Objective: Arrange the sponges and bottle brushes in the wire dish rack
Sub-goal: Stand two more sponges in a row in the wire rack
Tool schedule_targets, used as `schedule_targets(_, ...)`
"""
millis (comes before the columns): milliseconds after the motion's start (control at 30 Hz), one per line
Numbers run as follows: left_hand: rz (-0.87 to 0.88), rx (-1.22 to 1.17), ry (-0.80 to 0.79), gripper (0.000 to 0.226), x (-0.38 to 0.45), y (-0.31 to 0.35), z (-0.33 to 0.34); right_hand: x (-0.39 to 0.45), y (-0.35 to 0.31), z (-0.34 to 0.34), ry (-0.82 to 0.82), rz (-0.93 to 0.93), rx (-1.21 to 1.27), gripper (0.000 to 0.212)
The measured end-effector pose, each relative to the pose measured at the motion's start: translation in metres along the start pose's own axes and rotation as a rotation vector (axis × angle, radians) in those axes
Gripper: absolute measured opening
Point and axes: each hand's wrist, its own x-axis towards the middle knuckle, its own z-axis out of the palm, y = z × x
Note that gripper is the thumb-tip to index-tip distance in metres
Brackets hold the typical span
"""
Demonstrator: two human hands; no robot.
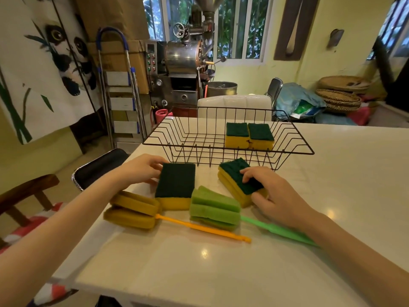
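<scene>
The black wire dish rack (pixel 168 131) stands on the white table (pixel 221 269), with two yellow-and-green sponges (pixel 249 135) side by side in its right part. In front of the rack, my left hand (pixel 141 168) touches the left edge of a sponge (pixel 176 185) lying flat on the table. My right hand (pixel 272 193) grips a tilted stack of sponges (pixel 232 180), fingers on top and thumb at the side. A yellow bottle brush (pixel 135 209) with an orange handle and a green bottle brush (pixel 214 209) with a green handle lie nearer me.
A black chair back (pixel 99 167) sits at the table's left edge and a white chair (pixel 234 107) behind the rack. A stepladder (pixel 119 89) and a metal machine (pixel 183 63) stand further back.
</scene>
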Motion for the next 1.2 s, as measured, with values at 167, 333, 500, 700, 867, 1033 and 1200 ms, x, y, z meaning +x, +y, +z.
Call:
schedule_targets(167, 0.109, 0.448, 0.197, 0.034, -0.001, 0.007, -0.005, 0.000, -0.004, -0.005, -0.016, 0.009, 0.003, 0.044)
schedule_targets(333, 0.321, 0.658, 0.083, 0.019, -0.021, 0.034, -0.008, 0.011, -0.004, -0.012, -0.142, -0.025, -0.134, 0.047)
schedule_targets(500, 0.321, 0.751, -0.212, 0.032, -0.023, 0.047, 0.005, 0.034, -0.012, -0.025, -0.360, 0.005, -0.183, 0.051)
schedule_targets(700, 0.270, 0.780, -0.247, 0.041, -0.006, 0.049, 0.010, 0.056, -0.019, -0.040, -0.538, -0.025, -0.268, 0.043)
schedule_targets(867, 0.289, 0.759, -0.255, 0.046, -0.002, 0.048, 0.008, 0.059, -0.015, -0.038, -0.625, 0.021, -0.187, 0.043)
schedule_targets(1033, 0.339, 0.794, -0.243, 0.042, -0.002, 0.048, 0.008, 0.066, -0.020, -0.034, -0.679, 0.060, -0.257, 0.051)
schedule_targets(1200, 0.370, 0.816, -0.260, 0.040, -0.008, 0.061, -0.007, 0.071, -0.033, -0.046, -0.689, 0.076, -0.374, 0.052)
